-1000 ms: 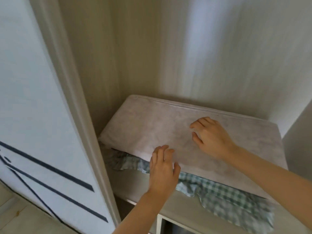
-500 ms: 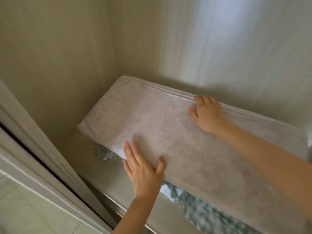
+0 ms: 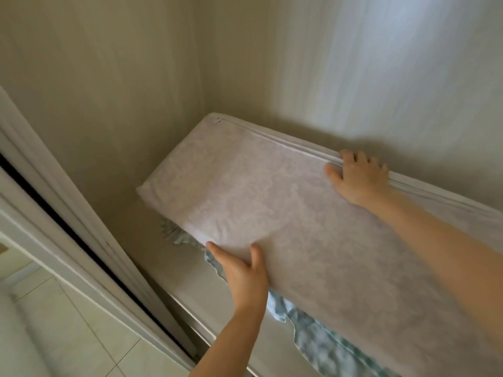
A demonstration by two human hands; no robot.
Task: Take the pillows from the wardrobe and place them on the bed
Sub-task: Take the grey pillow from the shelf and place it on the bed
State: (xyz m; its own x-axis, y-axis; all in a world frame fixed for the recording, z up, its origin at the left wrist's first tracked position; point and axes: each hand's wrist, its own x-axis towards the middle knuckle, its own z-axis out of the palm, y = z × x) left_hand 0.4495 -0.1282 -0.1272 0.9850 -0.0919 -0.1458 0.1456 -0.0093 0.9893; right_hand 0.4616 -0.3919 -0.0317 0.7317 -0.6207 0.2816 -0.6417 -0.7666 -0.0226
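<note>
Now: lifting pillow (image 3: 285, 213) off wardrobe shelf (image 3: 206, 289) | left hand (image 3: 242, 270) clasps near edge, right hand (image 3: 359, 178) hooks far edge | next — draw it clear of checked cloth (image 3: 321, 341) beneath.

Wardrobe shelf (image 3: 152, 235), pale and smooth, running from 10 o'clock to 5 o'clock. Green checked cloth (image 3: 321, 338) lies directly on it; pale pillow (image 3: 272, 202) rests atop that cloth.

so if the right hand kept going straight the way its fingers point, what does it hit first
Most likely the wardrobe's back wall. The right hand lies on the pillow with its fingers curled over the far zippered edge, pointing at that wall. The gap behind the pillow looks small, though depth is hard to judge here.
</note>
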